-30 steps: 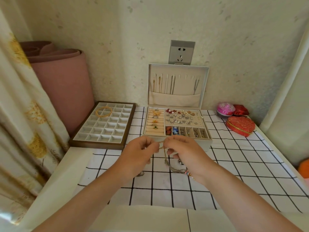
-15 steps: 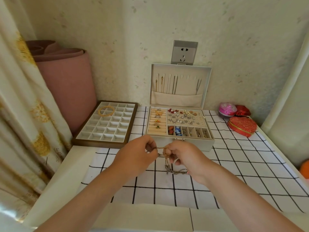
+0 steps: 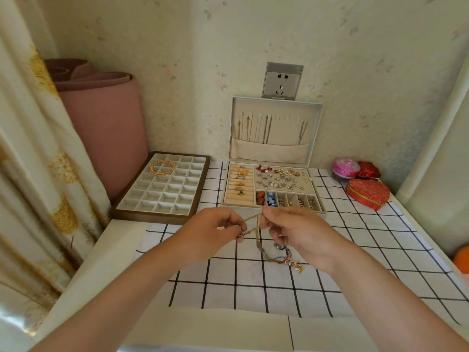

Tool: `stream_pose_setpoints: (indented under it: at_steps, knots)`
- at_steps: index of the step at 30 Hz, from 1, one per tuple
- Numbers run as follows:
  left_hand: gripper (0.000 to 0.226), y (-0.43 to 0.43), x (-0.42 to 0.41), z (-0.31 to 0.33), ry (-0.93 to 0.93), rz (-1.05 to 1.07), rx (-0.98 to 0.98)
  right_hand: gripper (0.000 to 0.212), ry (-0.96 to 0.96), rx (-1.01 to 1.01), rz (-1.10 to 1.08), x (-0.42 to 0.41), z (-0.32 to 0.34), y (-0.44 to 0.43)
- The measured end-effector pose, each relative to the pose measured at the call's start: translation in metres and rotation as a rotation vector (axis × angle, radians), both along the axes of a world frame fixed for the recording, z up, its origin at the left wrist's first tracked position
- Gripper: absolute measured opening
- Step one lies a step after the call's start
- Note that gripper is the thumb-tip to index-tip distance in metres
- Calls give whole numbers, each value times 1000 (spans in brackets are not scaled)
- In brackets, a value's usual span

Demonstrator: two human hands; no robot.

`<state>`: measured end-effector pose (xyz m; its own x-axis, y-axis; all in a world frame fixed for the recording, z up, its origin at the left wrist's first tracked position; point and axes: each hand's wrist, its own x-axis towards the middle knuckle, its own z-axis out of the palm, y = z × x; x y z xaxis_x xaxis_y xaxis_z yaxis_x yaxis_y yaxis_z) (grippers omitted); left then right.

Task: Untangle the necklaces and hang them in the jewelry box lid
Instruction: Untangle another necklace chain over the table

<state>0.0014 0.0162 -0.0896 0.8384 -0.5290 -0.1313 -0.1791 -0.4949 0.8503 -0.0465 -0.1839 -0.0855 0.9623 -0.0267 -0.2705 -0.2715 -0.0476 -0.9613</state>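
Pinching a tangle of necklaces [image 3: 256, 226] between them, the left grip [image 3: 210, 232] and right grip [image 3: 302, 232] hover close together above the counter [image 3: 83, 262]. Each has its fingertips curled onto a thin gold-toned chain drawn taut from one to the other. Under the right grip the rest of the tangle droops in a loop, ending in small coloured beads and a charm beside the wrist; whether it touches the white black-gridded cloth [image 3: 253, 288] below I cannot tell.

Just beyond both grips stands the pale jewelry box [image 3: 318, 199], open. It holds ring rolls [image 3: 239, 184] with several rings on its left, a padded panel of earrings [image 3: 281, 179], and a row of small compartments with trinkets nearest the grips. Its upright lid [image 3: 279, 151] carries a few fine chains [image 3: 266, 128] hanging into a fabric pocket.

Beyond and left of the left grip lies a brown-framed tray [image 3: 152, 215] of square cells, with gold bangles [image 3: 162, 167] near its far end. Well right of the right grip sits a red heart-shaped box [image 3: 368, 193].
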Motion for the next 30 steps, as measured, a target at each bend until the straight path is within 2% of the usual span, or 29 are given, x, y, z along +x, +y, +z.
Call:
stream_pose_setpoints:
  at_steps: [4,12,21,25,30]
  knots:
    - [13,1,-5,8,65,-37,-120,22,121,219,74,-2,5,4]
    - [20,10,-1,13,107,-57,-155,27,96,256,34,-1,8,-6]
    - [18,11,1,6,198,30,-181,20,-14,248,20,-2,9,-3]
    - [15,9,1,4,186,3,-184,16,18,387,5,-2,8,0]
    - [16,9,4,1,152,16,-153,14,64,376,1,-3,8,1]
